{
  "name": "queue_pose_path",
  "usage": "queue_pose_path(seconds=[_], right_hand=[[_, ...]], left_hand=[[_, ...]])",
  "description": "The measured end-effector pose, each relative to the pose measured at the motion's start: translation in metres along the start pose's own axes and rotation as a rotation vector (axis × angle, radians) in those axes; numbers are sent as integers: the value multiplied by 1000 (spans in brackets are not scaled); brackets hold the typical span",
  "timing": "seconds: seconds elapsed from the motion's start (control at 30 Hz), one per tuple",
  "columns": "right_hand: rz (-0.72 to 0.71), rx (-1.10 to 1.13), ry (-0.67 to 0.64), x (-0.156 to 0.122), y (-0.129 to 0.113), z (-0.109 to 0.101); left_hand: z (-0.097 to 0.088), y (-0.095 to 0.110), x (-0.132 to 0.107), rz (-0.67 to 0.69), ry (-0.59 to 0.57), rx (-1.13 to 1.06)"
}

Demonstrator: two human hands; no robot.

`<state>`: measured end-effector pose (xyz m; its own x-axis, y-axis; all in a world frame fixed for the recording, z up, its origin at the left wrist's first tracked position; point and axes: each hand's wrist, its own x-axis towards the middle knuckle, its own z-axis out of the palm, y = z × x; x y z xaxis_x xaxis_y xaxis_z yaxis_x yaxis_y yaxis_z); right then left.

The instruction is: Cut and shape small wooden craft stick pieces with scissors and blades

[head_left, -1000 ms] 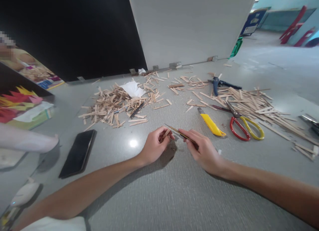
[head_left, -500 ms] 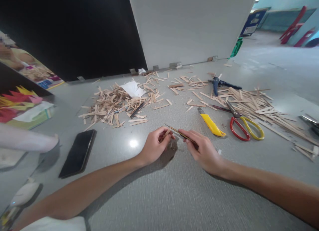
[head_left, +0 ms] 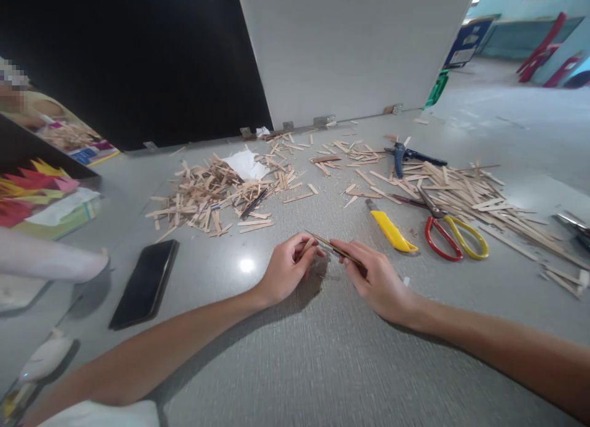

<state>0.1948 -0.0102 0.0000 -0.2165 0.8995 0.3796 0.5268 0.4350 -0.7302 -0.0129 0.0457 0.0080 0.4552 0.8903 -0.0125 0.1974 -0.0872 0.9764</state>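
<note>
My left hand (head_left: pixel 290 266) is closed in a pinch on a short wooden strip (head_left: pixel 307 246) near the middle of the grey table. Facing it, my right hand (head_left: pixel 375 276) is wrapped round a slim, brass-coloured pointed tool (head_left: pixel 332 247); its exact kind is unclear. The tool's tip points left, close to my left fingertips and the strip. Whether the tip touches the strip cannot be made out. To the right of my right hand lie a yellow utility knife (head_left: pixel 389 228) and scissors (head_left: pixel 454 235) with one red and one yellow handle.
Loose wooden strips lie in a left heap (head_left: pixel 198 193) and a right heap (head_left: pixel 465 190). Dark-blue pliers (head_left: pixel 401 158) rest by the right heap. White paper (head_left: pixel 246 164) covers part of the left one. A phone (head_left: pixel 144 284) lies left; another person's arm (head_left: pixel 50 255) reaches in there.
Both hands stay almost in place, still holding the strip and the tool. Only a slight shift of the left fingers and the tool's tip shows.
</note>
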Motion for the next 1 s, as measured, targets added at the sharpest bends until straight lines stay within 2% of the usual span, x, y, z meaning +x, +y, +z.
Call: queue_pose_path(seconds=[1.0], right_hand=[[10,15,9,0,0,0]], left_hand=[[-1,-2,1,-1,15,29]])
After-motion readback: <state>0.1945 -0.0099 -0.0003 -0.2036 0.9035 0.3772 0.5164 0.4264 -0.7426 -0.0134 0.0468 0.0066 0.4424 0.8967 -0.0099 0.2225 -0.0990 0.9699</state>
